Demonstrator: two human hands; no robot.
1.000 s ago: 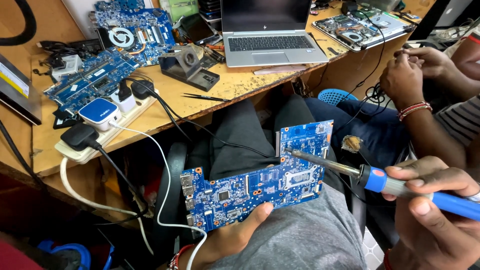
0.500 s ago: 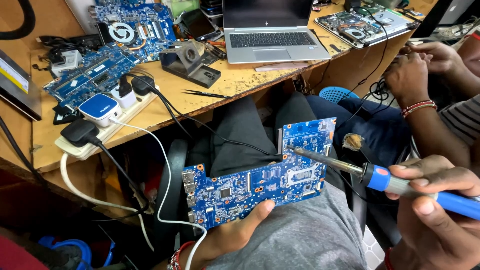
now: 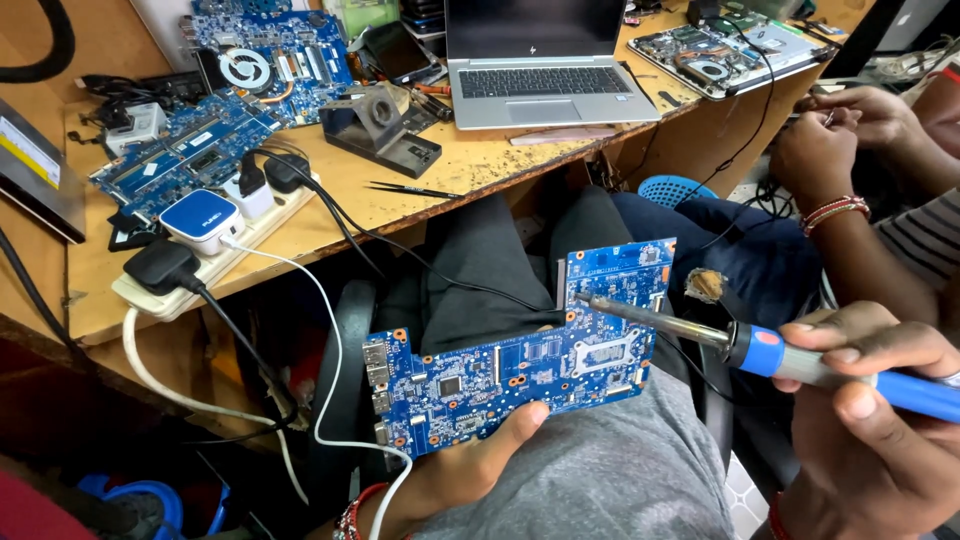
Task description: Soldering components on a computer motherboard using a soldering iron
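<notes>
L→R: power strip (image 3: 215, 262) w/ blue charger on wooden bench (image 3: 460, 185), same spot as before. Left hand (image 3: 470, 470) still grips blue circuit board (image 3: 520, 365) from below, thumb curled over bottom edge, board over lap. Right hand (image 3: 870, 420) closed round blue soldering iron (image 3: 740, 345); tip now at board's upper notch, barely shifted vs 0.5 s ago. View tilted slightly; laptop (image 3: 545, 65) sits higher.

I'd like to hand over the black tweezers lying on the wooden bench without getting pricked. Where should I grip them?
Grip the thin black tweezers around their middle, from above. They lie flat on the wooden bench, and the end toward the power strip looks finely tapered, probably the tips; so pinch across the shank, away from that end.
</notes>
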